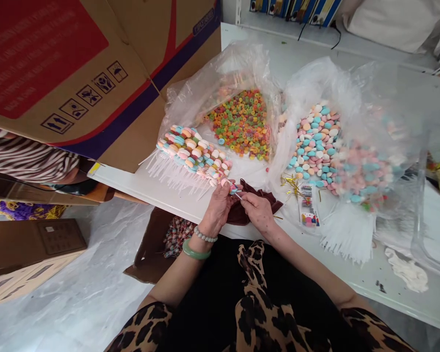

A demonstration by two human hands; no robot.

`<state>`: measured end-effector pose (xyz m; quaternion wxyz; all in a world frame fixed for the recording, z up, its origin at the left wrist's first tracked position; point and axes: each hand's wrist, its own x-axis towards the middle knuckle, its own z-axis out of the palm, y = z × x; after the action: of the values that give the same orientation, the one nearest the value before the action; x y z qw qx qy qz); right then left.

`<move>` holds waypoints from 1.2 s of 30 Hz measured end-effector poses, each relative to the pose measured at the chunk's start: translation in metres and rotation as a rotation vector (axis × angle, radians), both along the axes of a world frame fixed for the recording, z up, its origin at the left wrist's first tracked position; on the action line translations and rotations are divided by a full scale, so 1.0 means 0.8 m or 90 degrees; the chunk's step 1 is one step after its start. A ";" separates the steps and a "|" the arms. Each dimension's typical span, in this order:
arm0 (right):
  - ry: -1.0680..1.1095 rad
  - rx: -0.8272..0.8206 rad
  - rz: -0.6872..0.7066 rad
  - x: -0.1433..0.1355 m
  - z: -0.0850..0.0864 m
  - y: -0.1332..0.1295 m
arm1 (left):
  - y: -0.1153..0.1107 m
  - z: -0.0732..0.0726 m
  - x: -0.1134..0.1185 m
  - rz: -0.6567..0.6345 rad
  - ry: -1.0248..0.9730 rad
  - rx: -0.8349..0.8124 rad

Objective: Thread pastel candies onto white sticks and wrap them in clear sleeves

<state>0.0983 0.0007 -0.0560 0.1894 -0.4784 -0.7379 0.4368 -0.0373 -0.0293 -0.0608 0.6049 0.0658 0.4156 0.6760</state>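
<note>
Near the table's front edge, my left hand (pixel 220 208) is closed round the candy end of a candy stick (pixel 234 189). My right hand (pixel 257 209) pinches the white stick of the same piece, just right of the left hand. Under and behind both hands lies a dark brown cloth (pixel 238 212). Finished-looking candy sticks (pixel 190 151) are piled to the left, their white sticks pointing toward the front edge. A plastic bag of small ring candies (pixel 242 124) lies open behind the hands. Pastel candies (pixel 319 142) spill from another bag to the right.
A large cardboard box (pixel 132 88) stands at the left. Below the table edge, an open box (pixel 150 249) holds wrapped candies. White sticks (pixel 350 234), a small packet (pixel 308 205), gold ties (pixel 291 183) and a white cloth (pixel 407 269) lie at the right.
</note>
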 end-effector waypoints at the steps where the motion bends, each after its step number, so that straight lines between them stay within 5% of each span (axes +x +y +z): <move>1: 0.017 0.008 -0.010 -0.005 -0.001 0.000 | 0.001 0.001 0.003 0.014 0.005 0.005; 8: 0.062 0.026 -0.062 -0.014 -0.002 0.006 | -0.005 0.002 0.005 -0.031 0.004 -0.025; 16: 0.014 0.093 -0.053 -0.004 -0.003 -0.002 | -0.015 -0.012 0.006 0.008 0.295 -0.078; 21: 0.041 0.050 -0.045 -0.007 0.000 -0.008 | -0.014 -0.011 0.007 0.033 0.462 -0.106; 25: 0.053 0.048 -0.044 -0.009 -0.001 -0.012 | -0.014 -0.009 0.013 0.075 0.378 -0.121; 32: -0.015 0.195 0.020 -0.001 -0.008 -0.012 | -0.009 0.000 -0.011 0.021 -0.083 -0.049; 36: 0.005 0.146 0.077 0.003 -0.008 -0.015 | -0.003 0.007 -0.022 0.029 -0.128 -0.020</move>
<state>0.1006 -0.0114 -0.0621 0.2186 -0.4064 -0.8098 0.3623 -0.0546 -0.0315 -0.0549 0.6293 -0.0212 0.3643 0.6862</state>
